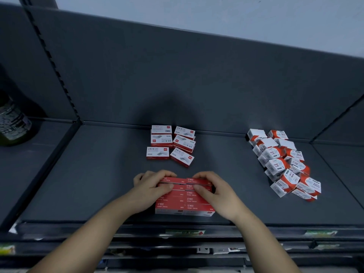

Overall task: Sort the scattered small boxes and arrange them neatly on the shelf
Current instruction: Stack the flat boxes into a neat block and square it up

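Left hand (150,189) and right hand (211,191), fingers curled, gripped the near stack of red boxes (184,201), squaring its two columns.

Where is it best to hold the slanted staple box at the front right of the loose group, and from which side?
Probably from above: pinch the slanted staple box across its narrow width, thumb on the red front long side, fingers on the back one. It lies flat and low, front and right end free; the boxes behind sit close.
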